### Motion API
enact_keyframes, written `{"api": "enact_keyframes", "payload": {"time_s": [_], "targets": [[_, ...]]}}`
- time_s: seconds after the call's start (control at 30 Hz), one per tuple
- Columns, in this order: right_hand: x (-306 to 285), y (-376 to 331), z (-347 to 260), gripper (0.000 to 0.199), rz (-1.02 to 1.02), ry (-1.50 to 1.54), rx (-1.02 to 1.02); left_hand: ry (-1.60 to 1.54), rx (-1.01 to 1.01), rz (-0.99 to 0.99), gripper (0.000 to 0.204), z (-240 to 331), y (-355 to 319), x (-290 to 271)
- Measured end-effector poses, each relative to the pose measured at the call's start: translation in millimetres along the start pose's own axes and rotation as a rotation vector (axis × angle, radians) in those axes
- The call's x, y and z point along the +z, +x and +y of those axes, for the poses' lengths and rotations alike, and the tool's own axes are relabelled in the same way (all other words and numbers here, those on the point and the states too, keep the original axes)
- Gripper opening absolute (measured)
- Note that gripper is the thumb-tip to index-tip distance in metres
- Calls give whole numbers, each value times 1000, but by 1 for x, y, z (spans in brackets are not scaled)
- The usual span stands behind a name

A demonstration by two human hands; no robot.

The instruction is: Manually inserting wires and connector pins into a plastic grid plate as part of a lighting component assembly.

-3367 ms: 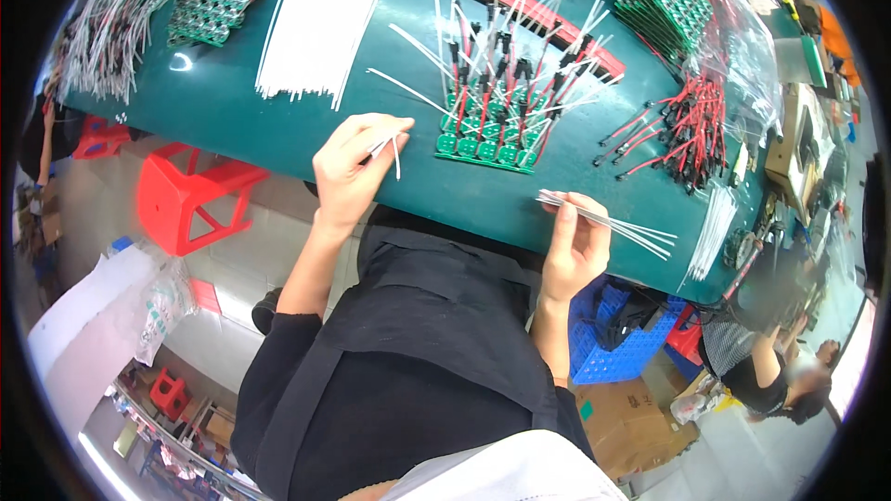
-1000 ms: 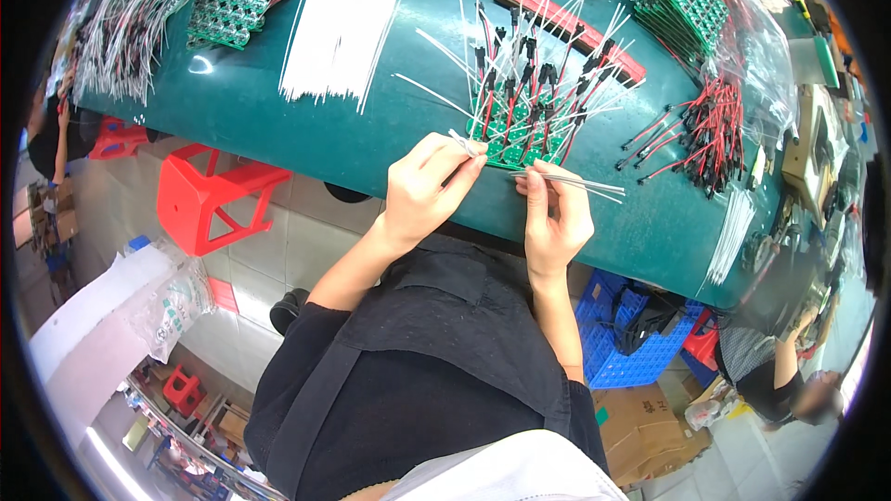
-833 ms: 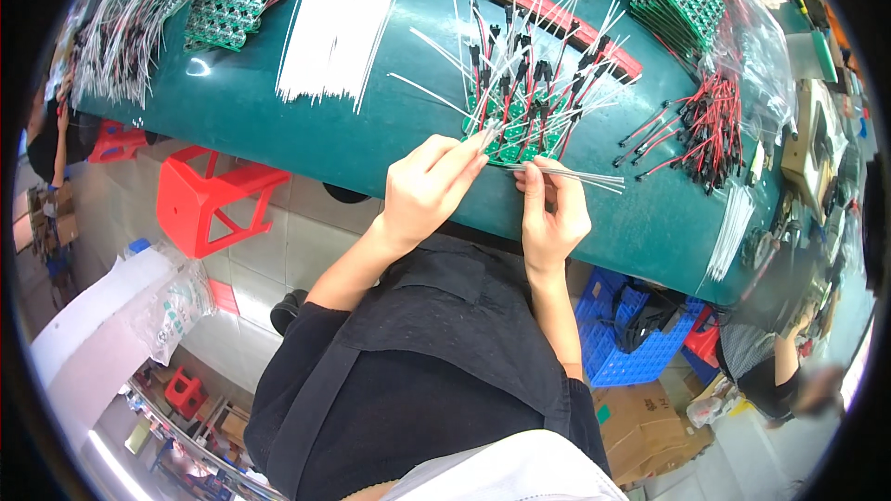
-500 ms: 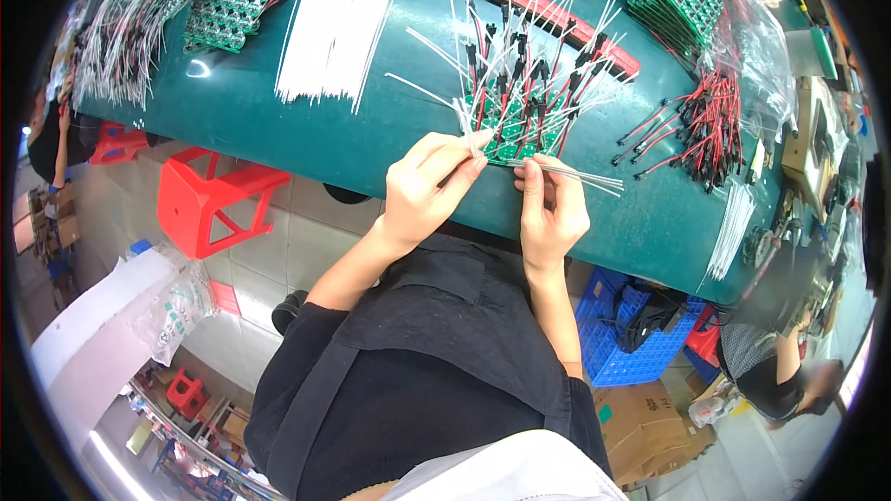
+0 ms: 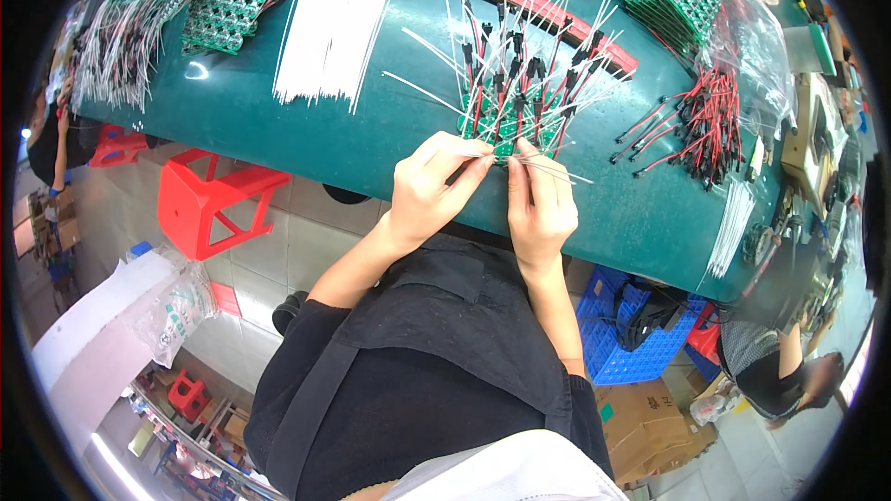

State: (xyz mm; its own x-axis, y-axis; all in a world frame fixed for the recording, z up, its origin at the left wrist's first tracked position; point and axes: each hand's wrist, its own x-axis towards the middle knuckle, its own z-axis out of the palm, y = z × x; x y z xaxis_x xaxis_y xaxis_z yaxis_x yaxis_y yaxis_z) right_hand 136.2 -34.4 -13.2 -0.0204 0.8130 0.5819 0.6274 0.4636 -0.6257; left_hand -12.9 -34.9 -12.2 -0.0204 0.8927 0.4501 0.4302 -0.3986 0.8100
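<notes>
Circuit board [image 5: 506, 134] on table [image 5: 306, 144] before both hands; wire pile [image 5: 331, 35] to its left, wire bundle [image 5: 696, 125] right, stool [image 5: 209, 204] under table.

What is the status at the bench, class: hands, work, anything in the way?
Left hand pinching a white wire at the green circuit board. Right hand gripping a bundle of white wires. Upright wires crowd the board; nothing else blocks the hands.

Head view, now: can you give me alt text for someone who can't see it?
Both hands meet at a small green circuit board bristling with white and red-black wires, on a green table. The left hand pinches a white wire; the right hand holds a thin bundle. Loose white wires lie to the left.
</notes>
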Motion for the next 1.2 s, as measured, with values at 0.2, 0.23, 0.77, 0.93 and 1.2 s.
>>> {"api": "enact_keyframes", "payload": {"time_s": [0.2,0.23,0.77,0.93,1.2], "targets": [[1,-2,0,28,-53,-53,-40,13,-7,-2,16,1,2,0],[1,-1,-1,28,-54,-52,-40,21,-9,-5,16,2,2,0],[-27,-8,-4,5,-29,399,631,141,80,-17,16,3,4,4],[-36,5,-11,9,-160,239,535,239,67,-58,28,5,2,5],[-27,12,-18,11,-284,199,532,214,83,-29,40,4,2,6]]}}
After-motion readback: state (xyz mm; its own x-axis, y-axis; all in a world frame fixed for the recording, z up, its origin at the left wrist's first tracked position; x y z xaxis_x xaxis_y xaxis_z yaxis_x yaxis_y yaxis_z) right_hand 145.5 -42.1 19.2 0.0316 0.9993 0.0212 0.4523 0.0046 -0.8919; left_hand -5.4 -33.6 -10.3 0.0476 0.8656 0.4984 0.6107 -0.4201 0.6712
